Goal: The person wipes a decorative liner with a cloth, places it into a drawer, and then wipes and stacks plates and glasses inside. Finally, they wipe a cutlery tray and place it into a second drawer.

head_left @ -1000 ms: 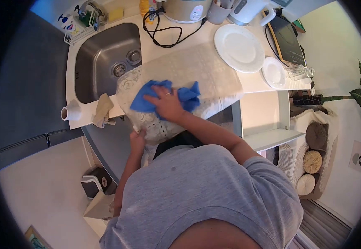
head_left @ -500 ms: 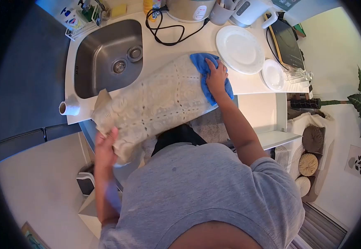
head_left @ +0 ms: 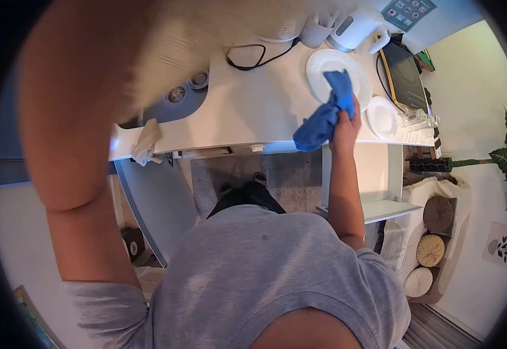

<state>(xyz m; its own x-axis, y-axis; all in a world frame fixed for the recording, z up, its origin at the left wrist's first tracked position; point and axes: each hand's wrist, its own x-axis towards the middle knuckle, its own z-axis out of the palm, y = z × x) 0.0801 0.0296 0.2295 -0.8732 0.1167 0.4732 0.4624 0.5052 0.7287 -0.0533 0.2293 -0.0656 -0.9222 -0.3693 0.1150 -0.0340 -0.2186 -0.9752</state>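
Fingers of the right hand [head_left: 344, 125] bunch round the blue cloth [head_left: 325, 116], right of centre, draped over the large plate [head_left: 323, 70]. Best sweep the white surface [head_left: 253, 110] flat-palmed; left hand's grip unreadable, upper left.

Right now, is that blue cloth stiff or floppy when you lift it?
Probably floppy: the blue cloth droops in folds from the right hand. It looks light too, since one hand holds it up bunched. It seems unlikely to roll or break.
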